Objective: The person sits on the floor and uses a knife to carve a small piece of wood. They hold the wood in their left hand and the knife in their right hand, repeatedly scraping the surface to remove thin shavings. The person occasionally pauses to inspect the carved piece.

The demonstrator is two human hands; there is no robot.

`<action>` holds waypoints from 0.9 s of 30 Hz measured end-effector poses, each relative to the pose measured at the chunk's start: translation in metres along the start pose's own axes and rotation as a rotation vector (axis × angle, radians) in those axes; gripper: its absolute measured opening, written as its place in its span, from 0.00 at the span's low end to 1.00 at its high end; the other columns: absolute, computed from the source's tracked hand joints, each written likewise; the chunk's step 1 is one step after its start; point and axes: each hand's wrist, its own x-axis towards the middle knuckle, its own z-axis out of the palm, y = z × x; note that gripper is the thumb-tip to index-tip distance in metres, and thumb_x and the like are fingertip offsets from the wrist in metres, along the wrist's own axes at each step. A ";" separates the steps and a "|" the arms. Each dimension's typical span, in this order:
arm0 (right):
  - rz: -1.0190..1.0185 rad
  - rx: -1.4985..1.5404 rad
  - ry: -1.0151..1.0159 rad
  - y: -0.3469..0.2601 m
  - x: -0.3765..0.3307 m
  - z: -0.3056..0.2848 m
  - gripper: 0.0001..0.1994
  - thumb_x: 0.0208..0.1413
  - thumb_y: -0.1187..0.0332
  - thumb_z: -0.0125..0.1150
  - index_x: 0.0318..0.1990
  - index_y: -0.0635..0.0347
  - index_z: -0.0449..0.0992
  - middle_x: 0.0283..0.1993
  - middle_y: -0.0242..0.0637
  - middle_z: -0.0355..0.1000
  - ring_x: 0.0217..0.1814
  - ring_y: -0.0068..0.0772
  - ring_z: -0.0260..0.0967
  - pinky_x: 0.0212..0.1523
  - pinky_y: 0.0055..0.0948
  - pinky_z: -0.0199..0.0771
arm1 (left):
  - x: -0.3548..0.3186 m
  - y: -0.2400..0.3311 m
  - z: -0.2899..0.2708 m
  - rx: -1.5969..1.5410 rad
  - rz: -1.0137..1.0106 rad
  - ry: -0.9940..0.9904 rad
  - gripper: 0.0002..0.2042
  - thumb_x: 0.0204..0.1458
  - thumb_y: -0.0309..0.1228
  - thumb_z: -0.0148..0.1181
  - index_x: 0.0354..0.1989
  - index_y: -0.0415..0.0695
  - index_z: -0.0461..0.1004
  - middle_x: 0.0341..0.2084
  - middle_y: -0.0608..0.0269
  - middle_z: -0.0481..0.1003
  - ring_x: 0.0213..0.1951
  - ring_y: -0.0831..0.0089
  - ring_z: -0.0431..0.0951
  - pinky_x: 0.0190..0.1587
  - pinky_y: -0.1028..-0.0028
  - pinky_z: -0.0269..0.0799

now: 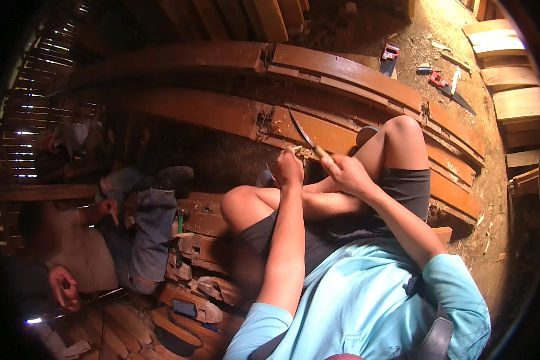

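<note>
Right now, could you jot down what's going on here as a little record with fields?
place: wood workshop, dirt floor with shavings
left hand: grips a small wood piece
right hand: holds a knife, blade up and away
posture: seated, knees bent, over long brown planks
nearby: second person seated to the left; tools on the floor

Knife (302, 133) blade is thin bare metal with a dull sheen; small piece (298, 151) under it is pale raw wood. Long curved planks (342, 72) are reddish-brown wood, smooth, slightly glossy. Ground (420, 36) is matt dusty dirt littered with pale wood chips.
</note>
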 end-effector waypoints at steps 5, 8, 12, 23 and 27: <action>-0.444 0.259 0.439 -0.039 -0.010 -0.011 0.12 0.57 0.67 0.56 0.45 0.60 0.63 0.22 0.45 0.66 0.21 0.51 0.67 0.22 0.37 0.64 | -0.001 -0.002 0.004 -0.014 0.021 0.031 0.06 0.52 0.26 0.48 0.28 0.39 0.72 0.29 0.48 0.76 0.33 0.48 0.77 0.34 0.54 0.72; -0.082 -0.290 0.096 0.008 -0.011 0.023 0.15 0.54 0.59 0.57 0.42 0.59 0.64 0.24 0.50 0.72 0.27 0.55 0.73 0.27 0.47 0.73 | -0.001 0.001 0.003 -0.044 0.040 0.021 0.07 0.52 0.26 0.48 0.29 0.39 0.73 0.29 0.48 0.76 0.33 0.48 0.77 0.34 0.55 0.72; 0.128 -0.450 -0.175 0.028 -0.009 0.036 0.19 0.56 0.52 0.52 0.34 0.63 0.72 0.28 0.51 0.75 0.32 0.53 0.75 0.33 0.47 0.76 | -0.001 -0.004 0.008 0.042 0.016 0.016 0.06 0.53 0.26 0.49 0.29 0.40 0.73 0.28 0.48 0.76 0.33 0.48 0.77 0.34 0.56 0.73; 0.350 0.241 -0.278 0.046 0.017 0.021 0.24 0.63 0.48 0.45 0.31 0.64 0.70 0.18 0.30 0.63 0.19 0.21 0.60 0.20 0.24 0.60 | -0.002 0.000 0.003 -0.050 -0.022 -0.037 0.06 0.54 0.26 0.49 0.31 0.40 0.73 0.31 0.48 0.76 0.36 0.48 0.76 0.37 0.55 0.72; -0.092 0.340 0.255 -0.019 -0.006 -0.012 0.13 0.64 0.60 0.46 0.42 0.62 0.65 0.19 0.46 0.65 0.22 0.47 0.69 0.23 0.37 0.64 | -0.004 -0.004 -0.001 0.011 -0.037 -0.049 0.07 0.53 0.26 0.48 0.31 0.40 0.73 0.32 0.48 0.76 0.36 0.48 0.77 0.37 0.55 0.72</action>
